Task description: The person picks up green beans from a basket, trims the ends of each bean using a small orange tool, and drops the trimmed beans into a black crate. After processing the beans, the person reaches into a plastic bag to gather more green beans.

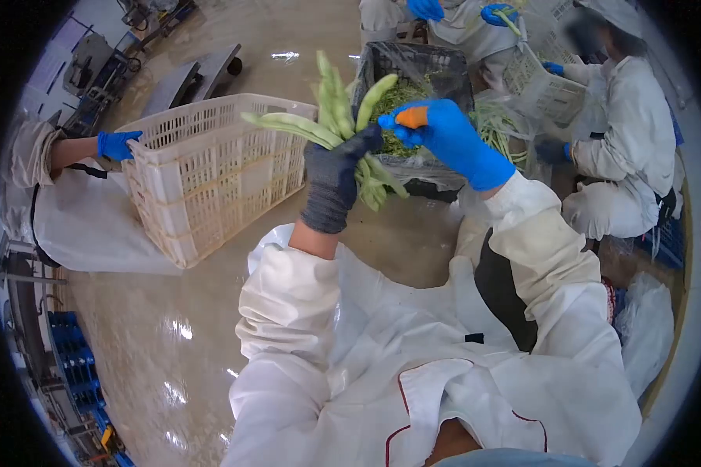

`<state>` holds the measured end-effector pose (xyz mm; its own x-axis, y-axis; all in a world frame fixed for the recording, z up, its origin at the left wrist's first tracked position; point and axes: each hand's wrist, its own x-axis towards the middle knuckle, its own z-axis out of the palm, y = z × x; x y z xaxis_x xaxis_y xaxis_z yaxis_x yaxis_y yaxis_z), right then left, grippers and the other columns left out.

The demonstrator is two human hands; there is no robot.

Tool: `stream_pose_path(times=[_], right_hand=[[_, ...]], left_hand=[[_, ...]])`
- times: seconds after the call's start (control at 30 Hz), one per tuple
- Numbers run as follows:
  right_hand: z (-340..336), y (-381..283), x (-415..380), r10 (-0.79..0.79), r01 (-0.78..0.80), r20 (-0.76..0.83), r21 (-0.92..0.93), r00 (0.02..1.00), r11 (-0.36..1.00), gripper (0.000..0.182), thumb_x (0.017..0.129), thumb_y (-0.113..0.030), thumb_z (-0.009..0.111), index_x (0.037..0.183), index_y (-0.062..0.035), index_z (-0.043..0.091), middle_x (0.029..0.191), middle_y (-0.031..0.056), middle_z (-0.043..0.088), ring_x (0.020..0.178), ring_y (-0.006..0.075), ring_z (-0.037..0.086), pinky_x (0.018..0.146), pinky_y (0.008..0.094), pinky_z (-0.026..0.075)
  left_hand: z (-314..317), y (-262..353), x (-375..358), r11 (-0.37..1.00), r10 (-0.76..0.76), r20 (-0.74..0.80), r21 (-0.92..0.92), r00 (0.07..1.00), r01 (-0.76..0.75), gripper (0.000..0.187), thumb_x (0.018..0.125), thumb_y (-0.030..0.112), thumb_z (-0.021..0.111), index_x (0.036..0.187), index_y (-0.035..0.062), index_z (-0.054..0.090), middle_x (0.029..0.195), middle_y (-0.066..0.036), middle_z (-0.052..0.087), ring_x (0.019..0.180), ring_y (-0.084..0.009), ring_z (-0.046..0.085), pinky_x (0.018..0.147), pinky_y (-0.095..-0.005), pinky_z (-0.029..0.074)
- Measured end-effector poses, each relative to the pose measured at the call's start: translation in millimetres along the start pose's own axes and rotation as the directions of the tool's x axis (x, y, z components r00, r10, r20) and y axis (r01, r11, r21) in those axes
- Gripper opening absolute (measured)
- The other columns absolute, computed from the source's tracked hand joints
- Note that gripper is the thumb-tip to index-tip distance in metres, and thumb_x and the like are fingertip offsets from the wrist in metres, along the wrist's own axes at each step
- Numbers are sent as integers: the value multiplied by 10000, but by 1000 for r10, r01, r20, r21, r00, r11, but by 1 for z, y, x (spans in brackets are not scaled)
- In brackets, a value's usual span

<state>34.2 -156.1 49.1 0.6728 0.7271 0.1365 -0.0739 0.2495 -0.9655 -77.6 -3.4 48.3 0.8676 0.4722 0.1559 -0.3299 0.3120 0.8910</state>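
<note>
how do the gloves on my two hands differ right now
The left hand wears a dark grey glove; the right hand wears a bright blue one. The left hand grips a bunch of green bean pods; the right hand holds something orange. Both are raised together.

Pale green beans (331,117), grey-gloved left hand (333,183), blue-gloved right hand (448,136), white crate (210,167)
</note>
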Motion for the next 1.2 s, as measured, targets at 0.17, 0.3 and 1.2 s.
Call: stream_pose_path(times=[0.17, 0.3, 1.2], right_hand=[[-63, 35, 17, 119, -168, -118, -715, 986, 679, 255, 794, -206, 605, 843, 18, 715, 730, 154, 659, 637, 219, 601, 624, 350, 497], [-135, 72, 30, -117, -165, -183, -974, 976, 153, 239, 746, -205, 593, 801, 8, 685, 801, 270, 637, 751, 446, 624, 722, 500, 512], [-36, -1, 6, -417, 438, 465, -884, 781, -167, 119, 751, -142, 632, 834, -58, 626, 753, 122, 593, 750, 313, 591, 707, 420, 456]], left_hand=[[-33, 17, 22, 990, 24, -113, -136, 993, -39, 227, 812, -14, 682, 1017, -10, 583, 830, -85, 633, 711, -194, 641, 652, -295, 524], [-69, 27, 37, 955, 37, -188, -283, 982, -91, 244, 829, 9, 670, 1048, 15, 563, 886, -83, 614, 825, -217, 642, 761, -337, 538], [-68, 4, 34, 654, 563, -215, 706, 798, -272, 355, 801, 146, 748, 1059, -35, 586, 925, -114, 662, 803, -234, 667, 745, -328, 518]])
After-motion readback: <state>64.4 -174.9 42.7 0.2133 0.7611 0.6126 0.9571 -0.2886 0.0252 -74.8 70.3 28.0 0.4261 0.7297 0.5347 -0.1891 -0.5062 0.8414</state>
